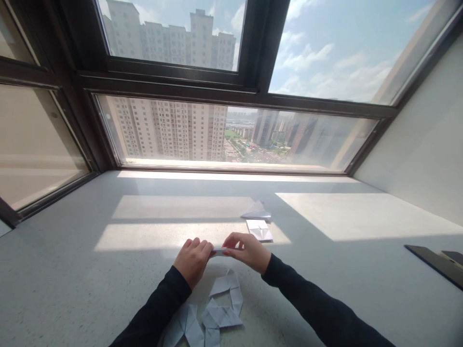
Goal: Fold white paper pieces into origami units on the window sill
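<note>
Head cam looks fwd/down over sill [325, 274] to window [231, 130].

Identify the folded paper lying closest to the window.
The pointed folded paper, just beyond the squarish one. The held paper and the angular pieces at the bottom are farther from the window.

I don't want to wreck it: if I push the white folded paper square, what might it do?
The square looks like light paper, so it may slide easily. Lying flat, it probably won't roll. Its folds could loosen.
</note>
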A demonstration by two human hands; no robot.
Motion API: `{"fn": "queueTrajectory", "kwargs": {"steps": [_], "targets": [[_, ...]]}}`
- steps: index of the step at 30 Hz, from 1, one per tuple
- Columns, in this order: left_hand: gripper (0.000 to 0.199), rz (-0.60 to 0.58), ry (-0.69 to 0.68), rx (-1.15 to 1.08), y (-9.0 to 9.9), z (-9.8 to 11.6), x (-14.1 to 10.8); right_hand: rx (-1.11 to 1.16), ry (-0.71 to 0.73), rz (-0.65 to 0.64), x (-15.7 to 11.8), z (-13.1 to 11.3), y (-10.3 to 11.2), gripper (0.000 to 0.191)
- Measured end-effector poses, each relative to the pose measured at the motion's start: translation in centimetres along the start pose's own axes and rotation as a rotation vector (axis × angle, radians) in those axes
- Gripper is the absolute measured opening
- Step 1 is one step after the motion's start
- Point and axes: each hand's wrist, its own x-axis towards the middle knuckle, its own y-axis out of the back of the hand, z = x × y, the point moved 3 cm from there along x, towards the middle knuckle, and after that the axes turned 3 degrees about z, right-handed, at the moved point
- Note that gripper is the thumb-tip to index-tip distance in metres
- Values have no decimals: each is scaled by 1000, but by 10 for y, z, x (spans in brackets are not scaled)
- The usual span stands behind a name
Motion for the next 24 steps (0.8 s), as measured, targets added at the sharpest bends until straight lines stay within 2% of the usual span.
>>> {"fn": "queueTrajectory", "kwargs": {"steps": [3, 6, 11, 14, 17, 24], "targets": [[21, 58, -85, -102, 0, 10, -1, 24, -105, 74, -19, 1, -2, 17], [18, 78, -136, -232, -1, 18, -2, -30, -184, 56, -31, 13, 12, 17], [25, 104, -140, -355, 2, 14, -3, -332, -329, 75, -50, 61, 60, 18], [23, 115, -121, -372, 2, 10, -3, -412, -370, 41, -56, 88, 77, 19], [22, 106, -124, -372, -2, 8, -4, -495, -344, 27, -55, 98, 79, 17], [22, 97, -87, -354, 3, 2, -2, -593, -304, 24, -44, 100, 76, 12]]}}
